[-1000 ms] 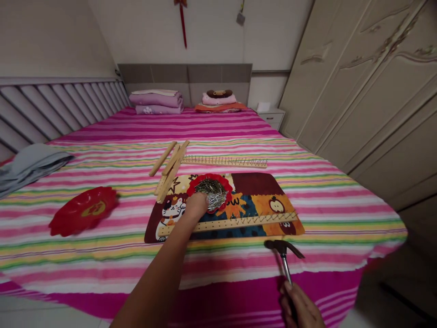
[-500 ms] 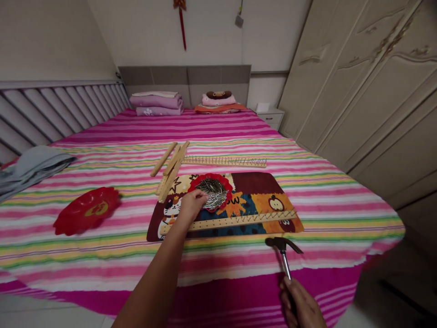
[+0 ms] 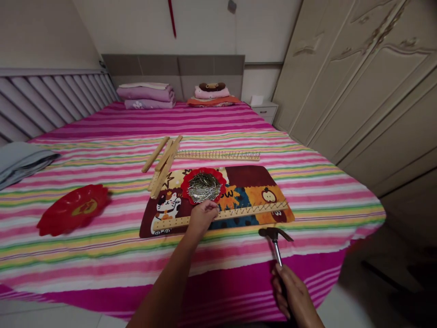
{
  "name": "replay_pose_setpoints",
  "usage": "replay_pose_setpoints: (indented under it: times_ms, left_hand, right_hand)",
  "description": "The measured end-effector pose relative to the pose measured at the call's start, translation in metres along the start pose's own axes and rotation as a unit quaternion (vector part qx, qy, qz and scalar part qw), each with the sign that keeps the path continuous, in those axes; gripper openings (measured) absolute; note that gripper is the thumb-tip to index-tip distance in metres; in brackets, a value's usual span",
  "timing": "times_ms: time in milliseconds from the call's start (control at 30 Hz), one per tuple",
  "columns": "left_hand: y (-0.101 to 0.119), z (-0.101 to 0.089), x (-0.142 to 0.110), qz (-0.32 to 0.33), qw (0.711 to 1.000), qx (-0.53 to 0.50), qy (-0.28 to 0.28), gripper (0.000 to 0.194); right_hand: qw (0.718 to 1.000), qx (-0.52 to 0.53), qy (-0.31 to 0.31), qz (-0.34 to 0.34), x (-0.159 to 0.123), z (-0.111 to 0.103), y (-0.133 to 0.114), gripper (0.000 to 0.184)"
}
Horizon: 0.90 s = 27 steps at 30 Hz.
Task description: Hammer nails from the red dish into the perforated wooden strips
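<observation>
Covering nearly the whole view, a bed (image 3: 239,127) dressed in a pink, green and yellow striped sheet serves as the work surface. Its grey padded headboard (image 3: 174,68) stands at twelve o'clock, a slatted grey panel (image 3: 44,102) runs along ten o'clock, and a cream carved wardrobe (image 3: 362,77) fills two o'clock, with a small white nightstand (image 3: 264,110) beside it. Two stacks of folded bedding lie at the head: a purple one (image 3: 146,95) and a pink-and-orange one (image 3: 211,95). One grey cloth (image 3: 20,159) sits at nine o'clock.

One patchwork cartoon mat (image 3: 259,180) lies at centre. On it rest one red scalloped dish heaped with nails (image 3: 204,186) and one wooden strip (image 3: 252,210) bearing a row of nails along its right half. A second nailed strip (image 3: 218,155) lies beyond the mat at twelve o'clock, and about four plain wooden strips (image 3: 163,159) are bundled at eleven o'clock. One empty red dish (image 3: 73,210) sits at nine o'clock, well apart.

The left hand (image 3: 202,216) rests over the near strip, just at six o'clock of the nail dish, fingers curled together; whether they pinch a nail cannot be told. The right hand (image 3: 293,296), at five o'clock, is wrapped around the handle of one hammer (image 3: 275,237), whose head hovers near the bed's edge, just below the mat.
</observation>
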<state>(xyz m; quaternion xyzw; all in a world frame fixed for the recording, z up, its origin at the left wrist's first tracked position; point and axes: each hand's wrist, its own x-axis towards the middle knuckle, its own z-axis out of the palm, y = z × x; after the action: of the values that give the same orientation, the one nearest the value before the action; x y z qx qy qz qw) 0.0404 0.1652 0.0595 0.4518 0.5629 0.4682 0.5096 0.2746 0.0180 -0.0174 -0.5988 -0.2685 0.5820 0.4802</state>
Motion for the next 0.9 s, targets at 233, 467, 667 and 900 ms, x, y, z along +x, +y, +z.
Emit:
replay_pose_setpoints:
  times_ms: [233,467,667,900]
  left_hand:
    - [-0.006,0.014,-0.003,0.047,0.992,0.114,0.019,0.005]
    - [-0.008,0.016,-0.006,0.078,0.976,0.204,0.004,0.007]
    - [-0.017,0.018,-0.006,0.176,0.941,0.29,-0.003,0.009]
    - [-0.021,0.021,-0.008,0.194,0.927,0.319,0.001,0.01]
  right_hand:
    - [1.0,-0.003,0.0,0.005,0.001,0.0,-0.001,0.043]
    - [1.0,-0.01,0.003,0.004,-0.004,0.002,-0.006,0.04]
    - [1.0,-0.019,0.001,0.003,-0.004,0.002,-0.005,0.039]
    - [1.0,-0.014,-0.013,-0.019,-0.012,0.024,-0.012,0.04]
